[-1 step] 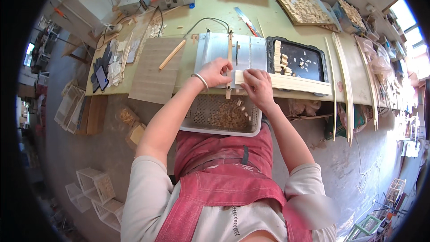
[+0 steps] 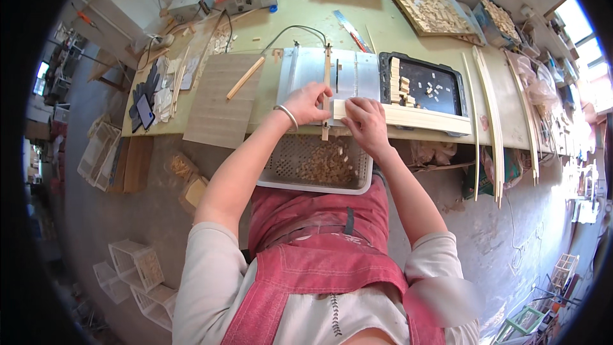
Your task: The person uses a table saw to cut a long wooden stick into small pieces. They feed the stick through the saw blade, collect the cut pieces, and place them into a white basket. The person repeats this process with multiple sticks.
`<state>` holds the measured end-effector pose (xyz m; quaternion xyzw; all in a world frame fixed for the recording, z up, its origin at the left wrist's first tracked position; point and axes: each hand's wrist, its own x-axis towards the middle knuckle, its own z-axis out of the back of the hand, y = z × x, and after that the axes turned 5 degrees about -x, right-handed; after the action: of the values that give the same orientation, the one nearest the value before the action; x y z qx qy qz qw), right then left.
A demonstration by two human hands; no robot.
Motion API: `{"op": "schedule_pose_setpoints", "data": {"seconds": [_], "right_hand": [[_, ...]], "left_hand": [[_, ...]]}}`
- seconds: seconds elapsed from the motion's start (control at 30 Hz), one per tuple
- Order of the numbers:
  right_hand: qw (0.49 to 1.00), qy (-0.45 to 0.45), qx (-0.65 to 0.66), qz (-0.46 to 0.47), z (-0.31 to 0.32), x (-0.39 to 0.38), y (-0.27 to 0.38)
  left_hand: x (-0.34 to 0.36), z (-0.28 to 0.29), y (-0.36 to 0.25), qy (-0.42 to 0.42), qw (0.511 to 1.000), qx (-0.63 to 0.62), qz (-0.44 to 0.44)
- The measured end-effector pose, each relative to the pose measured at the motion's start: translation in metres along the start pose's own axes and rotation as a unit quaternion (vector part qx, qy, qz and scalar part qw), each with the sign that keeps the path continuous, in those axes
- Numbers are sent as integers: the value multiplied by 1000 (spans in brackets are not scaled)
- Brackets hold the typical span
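Marks in white, perhaps lettering, show at the waist of the red overalls point(image 2: 319, 262), too small and creased to read. The ruler point(image 2: 348, 25) on the green workbench point(image 2: 281, 16) has a blue section and a red one; its scale is too fine to make out.

Pale wooden strips point(image 2: 424, 117) lie side by side under the right hand point(image 2: 365, 120), their long axis running left to right and dipping slightly toward the person at the right end. Their left ends point at a narrow wooden crossbar point(image 2: 327, 64) and stop just beside it; whether they touch is unclear. The left portion lies over a slotted metal plate point(image 2: 363, 76), and the rest crosses the near side of a black tray point(image 2: 421, 70).

The right hand grasps the strips from above, fingers curled over them near the left ends. The left hand point(image 2: 308, 102) has its fingers bent together at the crossbar, which runs away from the person, roughly square to the strips; I cannot tell if it grips anything. Below, a perforated plastic basket point(image 2: 306, 186) contains small wooden blocks point(image 2: 329, 163).
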<state>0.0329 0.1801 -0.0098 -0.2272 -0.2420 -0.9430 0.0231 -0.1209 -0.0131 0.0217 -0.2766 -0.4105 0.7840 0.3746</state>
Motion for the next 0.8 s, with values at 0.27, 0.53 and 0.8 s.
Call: {"op": "schedule_pose_setpoints", "data": {"seconds": [0.27,0.53,0.8], "right_hand": [[1000,9,16,-19,-6,4,4],[998,18,-33,-46,20,-7,-18],[999,11,-31,-36,15,6,-29]], "left_hand": [[3,-14,3,-59,995,66,-44],[0,-12,2,-56,997,57,-9],[11,-9,7,-67,997,30,11]]}}
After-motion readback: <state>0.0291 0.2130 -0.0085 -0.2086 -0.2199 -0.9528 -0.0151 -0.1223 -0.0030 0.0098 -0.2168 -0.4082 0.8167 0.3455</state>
